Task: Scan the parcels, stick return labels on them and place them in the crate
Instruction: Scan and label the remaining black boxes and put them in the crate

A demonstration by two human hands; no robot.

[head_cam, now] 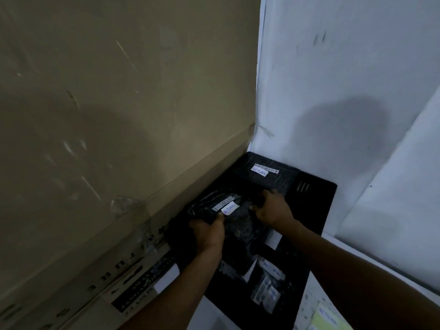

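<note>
A black plastic-wrapped parcel [214, 206] with a barcode strip and a white RETURN label [230, 208] is held over the black crate [316, 201] in the corner. My left hand [209, 232] grips its near edge, thumb beside the label. My right hand [271, 208] grips its right edge. Another black parcel [273, 177] with a barcode and RETURN label lies at the crate's far end. Several more labelled parcels [266, 282] lie nearer in the crate, partly hidden under my arms.
A large brown cardboard box [119, 115] stands close on the left. White walls [333, 79] close the corner behind and to the right. A yellow sheet with RETURN labels [326, 320] lies at the bottom right.
</note>
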